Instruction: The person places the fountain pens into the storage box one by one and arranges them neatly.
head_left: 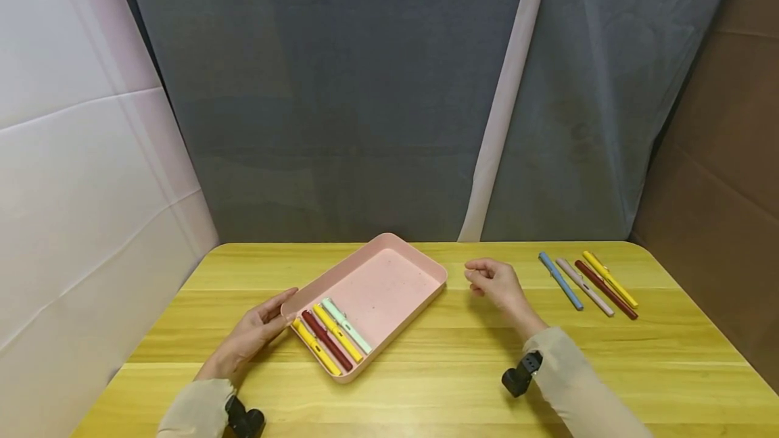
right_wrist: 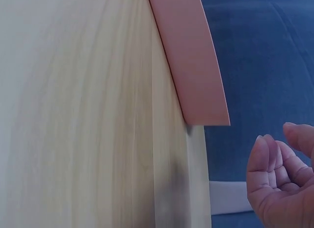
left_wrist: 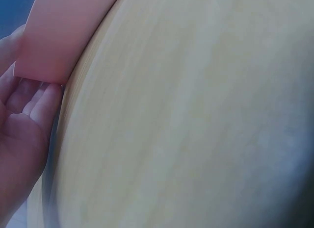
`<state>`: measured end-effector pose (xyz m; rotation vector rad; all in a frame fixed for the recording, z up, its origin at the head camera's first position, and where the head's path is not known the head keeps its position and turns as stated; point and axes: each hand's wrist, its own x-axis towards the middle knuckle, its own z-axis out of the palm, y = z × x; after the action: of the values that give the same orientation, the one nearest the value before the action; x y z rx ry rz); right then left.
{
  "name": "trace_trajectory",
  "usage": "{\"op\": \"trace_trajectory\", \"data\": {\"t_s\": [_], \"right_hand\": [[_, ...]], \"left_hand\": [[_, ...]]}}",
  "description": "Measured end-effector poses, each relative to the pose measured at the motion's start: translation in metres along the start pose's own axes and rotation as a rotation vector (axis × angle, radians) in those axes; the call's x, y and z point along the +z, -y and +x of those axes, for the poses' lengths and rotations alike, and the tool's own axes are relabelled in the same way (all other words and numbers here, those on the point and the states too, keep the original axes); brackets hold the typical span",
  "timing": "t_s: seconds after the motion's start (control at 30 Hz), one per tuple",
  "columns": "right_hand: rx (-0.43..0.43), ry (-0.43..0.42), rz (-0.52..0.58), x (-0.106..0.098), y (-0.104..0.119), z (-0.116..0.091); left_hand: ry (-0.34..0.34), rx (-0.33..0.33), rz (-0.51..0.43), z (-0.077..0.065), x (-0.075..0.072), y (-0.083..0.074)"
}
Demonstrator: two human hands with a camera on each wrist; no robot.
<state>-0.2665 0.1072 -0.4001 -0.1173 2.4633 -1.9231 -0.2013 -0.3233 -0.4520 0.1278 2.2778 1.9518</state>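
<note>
A shallow pink tray point(head_left: 395, 282) lies at an angle on the table. My left hand point(head_left: 252, 333) holds it at its left corner; in the left wrist view the thumb and fingers of that hand point(left_wrist: 22, 125) are on either side of the pink wall point(left_wrist: 59, 37). Inside, side by side at the near-left end, lie a yellow pen point(head_left: 316, 347), a dark red pen point(head_left: 326, 340), another yellow pen point(head_left: 337, 333) and a mint green pen point(head_left: 347, 326). Just right of the tray is my right hand point(head_left: 496, 286), fingers loosely curled, holding nothing.
At the table's right lie a blue pen point(head_left: 560, 280), a pale greyish pen point(head_left: 585, 287), a dark red pen point(head_left: 606, 289) and a yellow pen point(head_left: 610, 279). A dark grey cloth point(head_left: 335, 100) hangs behind the wooden table point(head_left: 426, 391).
</note>
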Motion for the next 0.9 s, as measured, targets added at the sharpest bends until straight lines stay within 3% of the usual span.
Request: {"op": "trace_trajectory", "data": {"t_s": [0.27,0.5,0.9], "right_hand": [[-0.059,-0.014,0.062,-0.017,-0.011,0.000],[0.028,-0.029,0.026,-0.031,-0.013,0.005],[0.052,-0.056,0.007,-0.050,-0.019,0.003]], "left_hand": [[0.015,0.015,-0.014,0.000,-0.001,0.001],[0.012,0.021,-0.005,0.001,-0.001,0.002],[0.008,0.026,0.014,0.001,-0.001,0.002]]}}
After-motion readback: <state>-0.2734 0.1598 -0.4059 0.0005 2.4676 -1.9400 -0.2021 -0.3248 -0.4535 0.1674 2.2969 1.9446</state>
